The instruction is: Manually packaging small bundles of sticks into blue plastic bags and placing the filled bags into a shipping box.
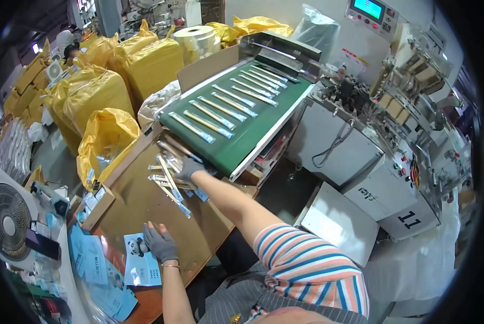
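Observation:
My left hand (pixel 161 243), in a grey glove with bare fingertips, lies at the right edge of a light blue pouch (pixel 138 272) printed with a panda. Its fingers are stretched out and apart. Reaching farther forward, my right hand (pixel 189 168), also gloved in grey, touches a loose heap of thin wrapped sticks (pixel 169 181) near the belt's lower end. Its fingertips blend into the heap, so their grip is unclear. The sticks have clear wrappers with blue ends and lie crossed on the brown tabletop (pixel 204 235).
A green conveyor belt (pixel 269 121) carries several wrapped sticks in a slanted row. More blue pouches (pixel 88 254) lie at the left, beside a fan (pixel 7 221) and a phone (pixel 42 244). An open yellow bag (pixel 104 140) stands beyond the table's raised edge; machinery (pixel 398 108) is at right.

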Demonstrator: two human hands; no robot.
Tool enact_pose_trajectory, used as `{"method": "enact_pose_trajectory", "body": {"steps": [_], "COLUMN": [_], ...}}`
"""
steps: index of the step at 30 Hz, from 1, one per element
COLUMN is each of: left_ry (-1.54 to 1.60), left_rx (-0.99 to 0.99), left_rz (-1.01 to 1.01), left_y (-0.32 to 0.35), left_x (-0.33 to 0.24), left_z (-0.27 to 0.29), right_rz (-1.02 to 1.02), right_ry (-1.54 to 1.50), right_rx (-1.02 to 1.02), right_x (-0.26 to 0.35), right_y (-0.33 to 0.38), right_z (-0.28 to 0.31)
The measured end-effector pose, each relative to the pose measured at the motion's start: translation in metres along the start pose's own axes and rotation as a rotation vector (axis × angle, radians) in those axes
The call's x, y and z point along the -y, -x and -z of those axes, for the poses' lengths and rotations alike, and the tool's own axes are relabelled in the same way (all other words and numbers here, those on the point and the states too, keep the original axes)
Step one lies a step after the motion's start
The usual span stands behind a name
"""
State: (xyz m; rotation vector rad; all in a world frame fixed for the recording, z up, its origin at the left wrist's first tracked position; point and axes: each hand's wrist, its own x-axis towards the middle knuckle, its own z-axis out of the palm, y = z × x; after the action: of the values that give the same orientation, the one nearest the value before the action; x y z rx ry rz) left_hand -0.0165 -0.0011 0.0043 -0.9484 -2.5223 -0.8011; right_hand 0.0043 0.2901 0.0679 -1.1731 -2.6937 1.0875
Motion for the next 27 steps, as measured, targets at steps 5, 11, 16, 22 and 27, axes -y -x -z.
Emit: {"method": "enact_pose_trajectory", "body": {"steps": [5, 11, 16, 22, 27], "left_ry": [0.031, -0.020, -0.048, -0.045, -0.038], "left_rx": [-0.095, -0.042, -0.042, -0.052, -0.041], "left_rz": [0.009, 0.038, 0.000, -0.006, 0.008], "left_y": [-0.046, -0.045, -0.045, -0.044, -0.046], "left_x": [0.004, 0.019, 0.012, 0.011, 0.010], "left_z": [-0.029, -0.029, -0.035, -0.036, -0.036], "right_rz": [0.010, 0.220, 0.550, 0.547, 0.563], "right_ry": [-0.005, -0.631, 0.073, 0.058, 0.075], "right_rx": [-0.168, -0.322, -0.545, -0.621, -0.627], "right_x": [0.029, -0.013, -0.086, -0.081, -0.083], "right_y": [0.025, 0.112, 0.198, 0.207, 0.207], "right_z": [-0.028, -0.030, -0.060, -0.058, -0.059]}}
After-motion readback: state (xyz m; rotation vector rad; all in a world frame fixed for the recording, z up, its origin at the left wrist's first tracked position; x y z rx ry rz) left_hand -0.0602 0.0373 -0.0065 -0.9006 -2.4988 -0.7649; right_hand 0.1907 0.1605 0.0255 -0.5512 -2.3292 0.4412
